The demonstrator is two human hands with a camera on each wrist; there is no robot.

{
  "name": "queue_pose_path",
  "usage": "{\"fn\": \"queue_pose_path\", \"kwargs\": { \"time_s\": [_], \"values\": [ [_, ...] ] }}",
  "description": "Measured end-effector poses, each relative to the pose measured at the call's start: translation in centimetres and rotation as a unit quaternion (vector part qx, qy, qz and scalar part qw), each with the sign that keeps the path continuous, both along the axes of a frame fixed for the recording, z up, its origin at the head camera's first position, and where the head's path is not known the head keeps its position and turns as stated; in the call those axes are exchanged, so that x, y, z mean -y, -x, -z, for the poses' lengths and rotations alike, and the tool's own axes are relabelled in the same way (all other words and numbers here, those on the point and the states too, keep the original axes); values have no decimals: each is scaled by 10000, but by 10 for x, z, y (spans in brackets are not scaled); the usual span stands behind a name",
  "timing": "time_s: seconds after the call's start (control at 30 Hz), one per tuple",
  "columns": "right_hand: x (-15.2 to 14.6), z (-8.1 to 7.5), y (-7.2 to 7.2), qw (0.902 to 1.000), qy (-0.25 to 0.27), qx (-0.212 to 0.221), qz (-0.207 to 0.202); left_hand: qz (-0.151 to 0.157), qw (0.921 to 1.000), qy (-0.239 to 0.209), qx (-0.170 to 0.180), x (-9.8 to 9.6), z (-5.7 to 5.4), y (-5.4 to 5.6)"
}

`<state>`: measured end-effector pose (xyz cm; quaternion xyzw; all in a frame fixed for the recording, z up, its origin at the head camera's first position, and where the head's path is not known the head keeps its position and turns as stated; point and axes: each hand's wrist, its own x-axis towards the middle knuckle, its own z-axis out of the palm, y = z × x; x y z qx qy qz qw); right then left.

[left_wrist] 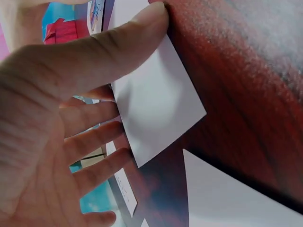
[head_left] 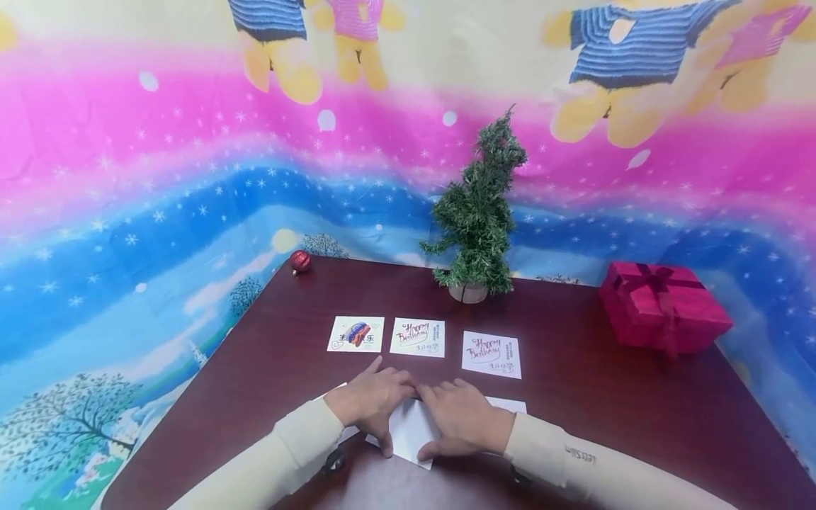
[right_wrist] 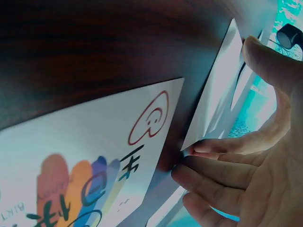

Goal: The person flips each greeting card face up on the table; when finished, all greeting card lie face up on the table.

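Near the front of the table, both hands hold one blank white card (head_left: 411, 428) from its two sides. My left hand (head_left: 376, 397) has its thumb over the card's face and its fingers at the far edge, as the left wrist view shows. On the other side my right hand (head_left: 464, 418) grips it with thumb and index fingertip at the edges. A second card (left_wrist: 227, 198) lies beside it, partly hidden by the left arm. Next to the right hand lies a card (right_wrist: 94, 123) printed with coloured stripes and a red heart.
Beyond the hands lie three printed cards in a row: a colourful one (head_left: 355, 334) and two "Happy Birthday" cards (head_left: 417, 337). A small green tree (head_left: 478, 212) stands behind them. The red gift box (head_left: 663, 308) is at the right, a red bauble (head_left: 300, 261) at the far left corner.
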<state>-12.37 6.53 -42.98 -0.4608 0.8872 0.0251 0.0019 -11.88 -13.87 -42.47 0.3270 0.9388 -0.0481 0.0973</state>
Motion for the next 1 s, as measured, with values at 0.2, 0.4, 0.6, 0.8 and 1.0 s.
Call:
{"fn": "queue_pose_path", "kwargs": {
  "time_s": [0.2,0.4,0.6,0.8,1.0],
  "values": [
    [5,0,-2,9998,194,17,94,-80,9998,-74,-170,1,1,1],
    [7,3,-5,9985,475,219,131,-163,9994,-266,-135,3,3,-2],
    [8,4,-5,9984,550,25,123,-162,9990,-289,-300,2,1,-5],
    [10,5,-4,9982,556,189,109,-128,9990,-187,-393,3,0,-6],
    [9,6,-2,9979,433,416,251,-73,9986,-381,-361,2,-2,-3]
  ]
}}
